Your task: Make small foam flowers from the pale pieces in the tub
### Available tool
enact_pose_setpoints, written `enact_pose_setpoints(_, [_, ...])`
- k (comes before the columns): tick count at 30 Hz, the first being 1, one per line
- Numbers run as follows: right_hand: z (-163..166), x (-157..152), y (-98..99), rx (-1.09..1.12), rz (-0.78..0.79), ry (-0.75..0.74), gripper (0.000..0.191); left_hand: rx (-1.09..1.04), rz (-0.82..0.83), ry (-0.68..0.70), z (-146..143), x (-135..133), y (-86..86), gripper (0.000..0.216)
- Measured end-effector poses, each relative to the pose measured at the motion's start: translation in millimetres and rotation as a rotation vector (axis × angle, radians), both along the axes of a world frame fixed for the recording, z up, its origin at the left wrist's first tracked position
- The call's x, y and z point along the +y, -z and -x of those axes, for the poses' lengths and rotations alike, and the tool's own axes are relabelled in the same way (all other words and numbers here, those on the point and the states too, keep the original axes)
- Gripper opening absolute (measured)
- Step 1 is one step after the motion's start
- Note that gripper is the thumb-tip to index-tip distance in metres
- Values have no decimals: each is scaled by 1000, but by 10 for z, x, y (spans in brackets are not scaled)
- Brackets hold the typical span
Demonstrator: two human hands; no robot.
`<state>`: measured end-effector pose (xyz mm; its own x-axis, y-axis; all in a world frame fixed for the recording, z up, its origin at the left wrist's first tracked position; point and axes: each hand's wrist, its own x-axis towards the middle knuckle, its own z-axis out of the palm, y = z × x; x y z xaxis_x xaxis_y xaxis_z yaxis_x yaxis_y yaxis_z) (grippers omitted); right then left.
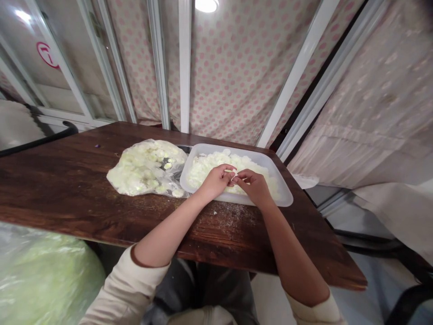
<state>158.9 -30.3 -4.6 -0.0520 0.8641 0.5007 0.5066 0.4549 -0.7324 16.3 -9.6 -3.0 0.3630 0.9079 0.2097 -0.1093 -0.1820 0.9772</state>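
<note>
My left hand (217,179) and my right hand (254,186) meet above a translucent white plastic tray (284,197). Their fingertips are pinched together on a small white piece (235,173), too small to name. Beneath them, many small pale pieces (211,161) are heaped in the tray; some look round and flat. Left of the tray lies a clear plastic bag (145,167) full of pale yellow-green pieces, its near end crumpled against the tray's side.
Crumbs and white dust (233,215) are scattered on the dark wooden table (67,180) before the tray. A big clear bag (50,280) of yellow-green stuff stands below the table's edge at left. Behind the table hangs a polka-dot curtain (237,81) between white metal frames.
</note>
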Motion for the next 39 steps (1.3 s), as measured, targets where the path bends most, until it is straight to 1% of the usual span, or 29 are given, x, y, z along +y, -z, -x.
enact_pose_setpoints(8, [21,-29,-21,5,-3,14,11,51,-44,-45,2,6,31,15])
enact_pose_setpoints(14, [23,-35,-27,-12,-26,12,9,68,-69,-62,1,-13,13,12])
enact_pose_setpoints(19, [28,-37,-25,-20,-38,27,8,73,-67,-64,-4,-23,6,13])
enact_pose_setpoints(25, [22,-31,-16,-3,-37,10,8,111,-95,-99,2,-40,-8,13])
enact_pose_setpoints(29, [23,-32,-18,-8,-52,-7,7,134,-148,-121,10,-25,16,16])
enact_pose_setpoints(35, [31,-36,-6,-7,-59,3,6,128,-186,-121,7,11,73,20])
enact_pose_setpoints(39, [30,-22,14,-1,-73,30,5,136,-198,-121,7,1,63,20])
